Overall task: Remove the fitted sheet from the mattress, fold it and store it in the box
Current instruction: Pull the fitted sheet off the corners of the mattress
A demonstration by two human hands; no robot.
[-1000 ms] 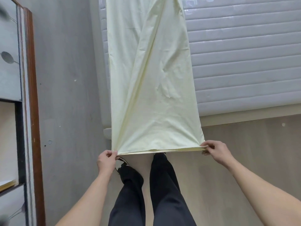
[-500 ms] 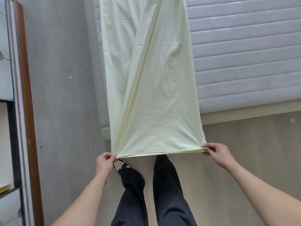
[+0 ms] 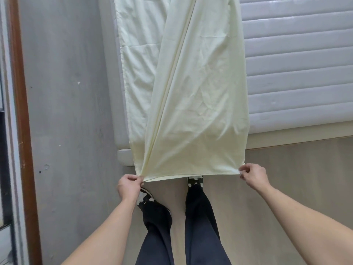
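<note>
The sheet [image 3: 193,96] is off the mattress [image 3: 298,69] now; it lies as a long pale yellow strip over the bed's left part, running from 12 o'clock down to the near edge, which hangs out past the bed end, over the floor [image 3: 298,180] and just above the shoes; the box is not in view.

The left hand [image 3: 128,185] is at 7 o'clock of the strip and pinches the near left corner between thumb and fingers; the right hand [image 3: 253,175] is at 5 o'clock and pinches the near right corner the same way; the edge between them is pulled flat and tight.

The step looks like folding the strip in half the long way round, near end to far end; to do it well, keep both pinches firm and keep the hands level, so the edge stays straight; lift the edge up and carry it toward 12 o'clock, and lay the corners right on the far corners.

A fold line runs up the strip from the left corner toward 12 o'clock; it may bunch, so smooth it flat after the fold; do not let the edge drop to the floor.
</note>
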